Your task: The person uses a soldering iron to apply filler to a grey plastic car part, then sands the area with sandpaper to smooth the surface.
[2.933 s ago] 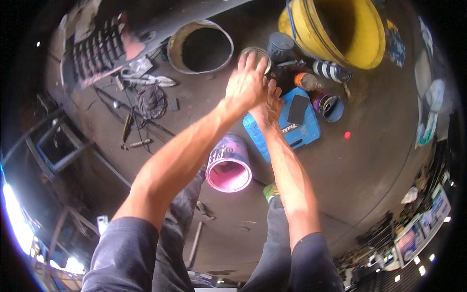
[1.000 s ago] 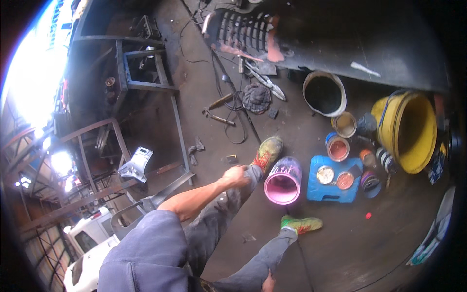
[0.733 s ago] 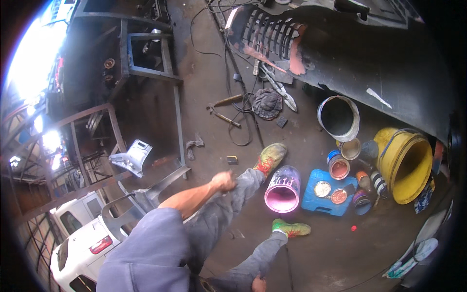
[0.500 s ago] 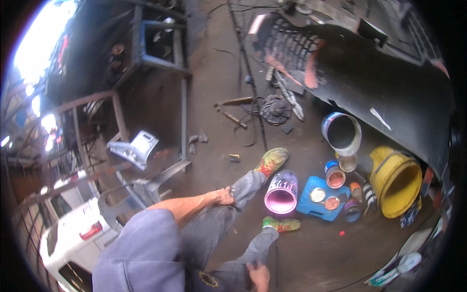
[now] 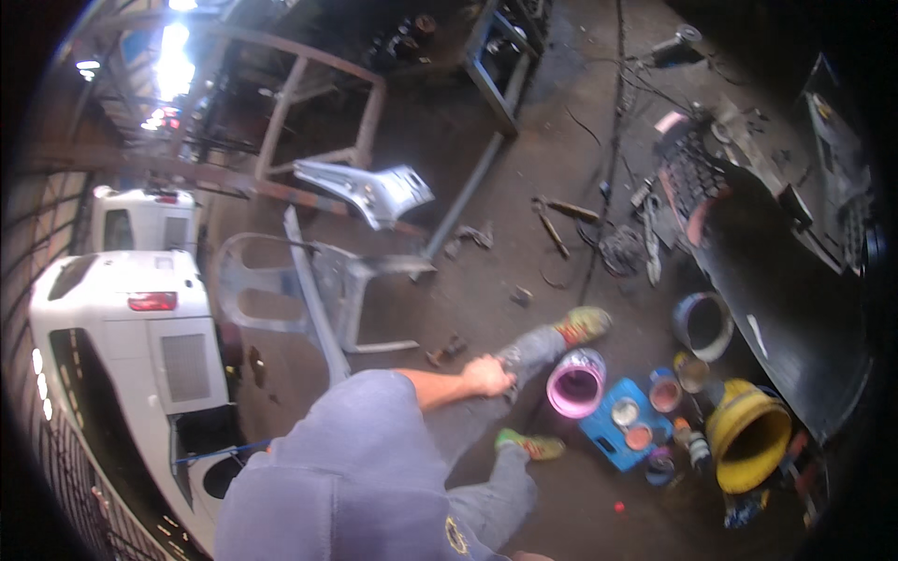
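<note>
My left hand [image 5: 486, 376] is closed at the knee of my grey trouser leg [image 5: 538, 348], with its fingers curled against the cloth. Only a sliver of my right hand [image 5: 531, 556] shows at the lower edge, and its fingers are hidden. My feet, in green and red shoes [image 5: 582, 325], rest on the floor. Between them and just beyond stands a bucket with a pink inside [image 5: 577, 385]. Next to it lies a blue plastic case [image 5: 608, 432] with round cans on top, one holding a pale and one an orange-pink substance.
A yellow bucket [image 5: 748, 436] lies tipped at the right, near a white-rimmed pail [image 5: 703, 326] and smaller tins. Behind them stretches a long black bumper [image 5: 786, 290]. Metal frames [image 5: 365, 290] and a silver panel [image 5: 369, 190] stand left. A white vehicle [image 5: 131, 346] is at far left.
The view has swung left, so the buckets and bumper sit farther right and more of the white vehicle shows. My right hand has nearly left the picture. My left hand stays at the knee.
</note>
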`<action>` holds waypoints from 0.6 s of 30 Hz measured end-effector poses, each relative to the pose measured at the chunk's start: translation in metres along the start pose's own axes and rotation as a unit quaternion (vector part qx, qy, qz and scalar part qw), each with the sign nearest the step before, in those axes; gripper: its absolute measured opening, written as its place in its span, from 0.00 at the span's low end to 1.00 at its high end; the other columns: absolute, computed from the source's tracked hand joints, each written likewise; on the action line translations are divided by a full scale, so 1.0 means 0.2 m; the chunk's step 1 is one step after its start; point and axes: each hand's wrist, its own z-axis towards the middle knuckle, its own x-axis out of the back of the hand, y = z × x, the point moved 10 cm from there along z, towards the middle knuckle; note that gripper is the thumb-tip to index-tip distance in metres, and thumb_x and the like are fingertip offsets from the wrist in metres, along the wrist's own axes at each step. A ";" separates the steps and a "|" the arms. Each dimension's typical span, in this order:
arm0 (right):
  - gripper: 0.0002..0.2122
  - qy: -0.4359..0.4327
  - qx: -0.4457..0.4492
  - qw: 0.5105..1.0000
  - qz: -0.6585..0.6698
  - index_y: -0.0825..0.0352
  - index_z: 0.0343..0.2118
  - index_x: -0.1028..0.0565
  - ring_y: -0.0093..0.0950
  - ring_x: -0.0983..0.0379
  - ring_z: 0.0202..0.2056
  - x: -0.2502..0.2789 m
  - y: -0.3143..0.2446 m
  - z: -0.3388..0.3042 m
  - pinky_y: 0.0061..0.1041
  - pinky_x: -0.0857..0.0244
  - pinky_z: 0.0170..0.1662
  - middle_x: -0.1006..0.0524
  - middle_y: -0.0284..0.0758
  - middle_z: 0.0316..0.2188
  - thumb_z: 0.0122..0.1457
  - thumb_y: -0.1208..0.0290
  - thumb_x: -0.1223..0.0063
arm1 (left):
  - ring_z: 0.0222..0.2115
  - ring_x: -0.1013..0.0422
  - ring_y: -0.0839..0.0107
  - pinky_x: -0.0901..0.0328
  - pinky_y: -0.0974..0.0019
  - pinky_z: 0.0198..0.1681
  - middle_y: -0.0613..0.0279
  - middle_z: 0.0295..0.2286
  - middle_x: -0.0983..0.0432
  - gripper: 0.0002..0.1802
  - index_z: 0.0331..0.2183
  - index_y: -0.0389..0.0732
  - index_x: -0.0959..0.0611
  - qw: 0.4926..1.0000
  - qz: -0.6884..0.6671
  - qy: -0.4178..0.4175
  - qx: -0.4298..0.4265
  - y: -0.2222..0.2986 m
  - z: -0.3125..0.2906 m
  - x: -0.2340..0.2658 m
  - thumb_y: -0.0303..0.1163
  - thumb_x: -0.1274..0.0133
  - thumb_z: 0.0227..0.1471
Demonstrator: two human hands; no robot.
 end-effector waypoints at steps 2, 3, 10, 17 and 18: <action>0.20 0.000 0.013 1.000 0.017 0.72 0.47 0.27 0.37 0.29 0.36 -0.01 -0.02 -0.06 0.31 0.36 0.45 0.25 0.43 0.35 0.53 0.66 0.40 | 0.54 0.32 0.50 0.36 0.53 0.56 0.43 0.53 0.32 0.36 0.56 0.37 0.29 0.999 -0.042 -0.017 0.023 -0.05 0.05 -0.09 0.53 0.53 0.52; 0.20 0.001 0.018 0.999 0.029 0.72 0.46 0.27 0.37 0.29 0.36 0.00 -0.03 -0.10 0.31 0.36 0.44 0.25 0.42 0.34 0.53 0.67 0.40 | 0.54 0.33 0.50 0.36 0.53 0.56 0.42 0.53 0.32 0.36 0.56 0.37 0.29 0.999 -0.041 0.003 0.029 -0.08 0.07 -0.12 0.52 0.52 0.52; 0.17 0.028 0.067 0.988 0.138 0.73 0.43 0.27 0.35 0.32 0.31 0.16 -0.15 -0.18 0.30 0.36 0.40 0.27 0.41 0.30 0.54 0.68 0.41 | 0.56 0.36 0.45 0.40 0.41 0.56 0.42 0.52 0.31 0.36 0.55 0.40 0.27 0.985 -0.094 0.135 -0.058 0.25 0.30 0.17 0.49 0.49 0.45; 0.14 0.050 0.114 0.961 0.249 0.73 0.41 0.27 0.34 0.34 0.27 0.32 -0.20 0.21 0.29 0.37 0.36 0.29 0.39 0.27 0.55 0.69 0.43 | 0.53 0.33 0.45 0.36 0.49 0.55 0.42 0.51 0.30 0.38 0.56 0.34 0.32 0.969 -0.131 0.134 -0.158 1.07 1.02 0.46 0.44 0.45 0.46; 0.14 0.053 0.116 0.956 0.264 0.73 0.40 0.27 0.34 0.35 0.27 0.34 -0.19 0.29 0.29 0.37 0.36 0.30 0.39 0.26 0.55 0.69 0.43 | 0.53 0.34 0.45 0.35 0.49 0.55 0.42 0.52 0.31 0.39 0.57 0.35 0.34 0.968 -0.112 0.155 -0.164 1.19 1.13 0.50 0.43 0.44 0.46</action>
